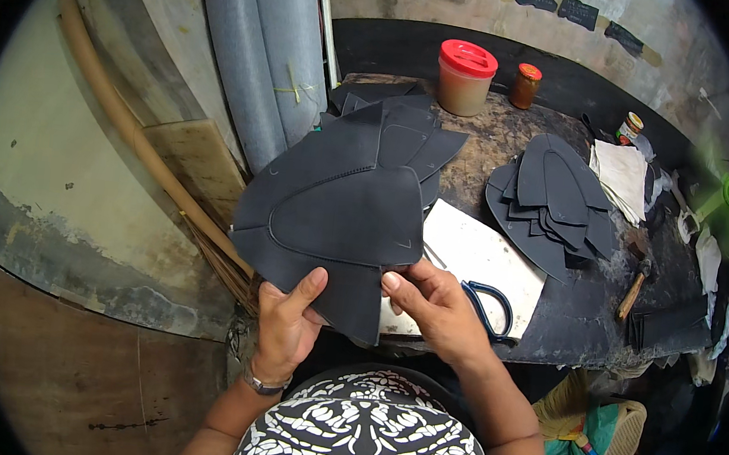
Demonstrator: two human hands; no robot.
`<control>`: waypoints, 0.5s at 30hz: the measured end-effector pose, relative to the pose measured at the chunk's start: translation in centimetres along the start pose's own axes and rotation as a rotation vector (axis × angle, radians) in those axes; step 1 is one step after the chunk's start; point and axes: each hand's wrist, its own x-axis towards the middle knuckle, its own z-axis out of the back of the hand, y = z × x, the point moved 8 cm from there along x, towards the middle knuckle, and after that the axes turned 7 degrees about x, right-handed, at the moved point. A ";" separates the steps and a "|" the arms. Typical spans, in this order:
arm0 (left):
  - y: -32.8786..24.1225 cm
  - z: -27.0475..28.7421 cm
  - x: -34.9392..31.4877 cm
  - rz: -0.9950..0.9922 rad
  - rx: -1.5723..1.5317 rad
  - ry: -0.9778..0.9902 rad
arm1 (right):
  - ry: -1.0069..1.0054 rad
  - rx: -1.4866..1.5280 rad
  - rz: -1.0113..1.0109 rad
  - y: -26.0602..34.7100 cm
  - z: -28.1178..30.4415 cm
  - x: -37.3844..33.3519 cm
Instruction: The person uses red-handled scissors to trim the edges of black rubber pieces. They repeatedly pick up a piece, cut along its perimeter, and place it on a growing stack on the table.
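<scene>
**Both hands pinch a stitched dark leather piece over the bench edge**

Bench: dark, worn worktop (pixel 582 320) w/ curved front edge, set against a stained, patchy wall. Rolled grey sheet material (pixel 263 54) leans at the back left; a long tan pole (pixel 123 115) slants beside it. On the bench: white cutting board (pixel 487 260) w/ blue-handled scissors (pixel 489 306) on it, a stack of dark cut pieces (pixel 553 201) to the right, another dark stack (pixel 412 132) behind the held piece, a jar w/ red lid (pixel 465 78), a smaller amber jar (pixel 525 85), white cloth pieces (pixel 622 174), a wooden-handled hammer (pixel 635 290).

Held piece (pixel 330 220): dark grey-black, matte, several panels overlapped, w/ a rounded triangular panel outlined by a stitched seam. It's up in front of the person, over the near left bench edge, fanned wide.

Left hand (pixel 287 325): thumb on front, fingers behind, clamped on lower edge. Right hand (pixel 435 307): thumb & fingertips pinching the lower right corner.
</scene>
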 end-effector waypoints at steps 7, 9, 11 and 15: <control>-1.3 0.0 -0.7 -0.118 0.098 -0.006 | -0.088 0.254 0.073 -2.4 0.2 0.2; -1.0 -0.2 -0.7 -0.089 0.082 0.010 | -0.124 0.199 0.111 -2.5 0.4 0.1; -0.7 -0.4 -0.8 -0.055 0.051 0.042 | -0.148 0.141 0.116 -2.5 0.4 0.1; -0.5 0.2 -0.5 -0.094 0.078 -0.004 | -0.140 0.098 0.076 -2.0 0.6 0.2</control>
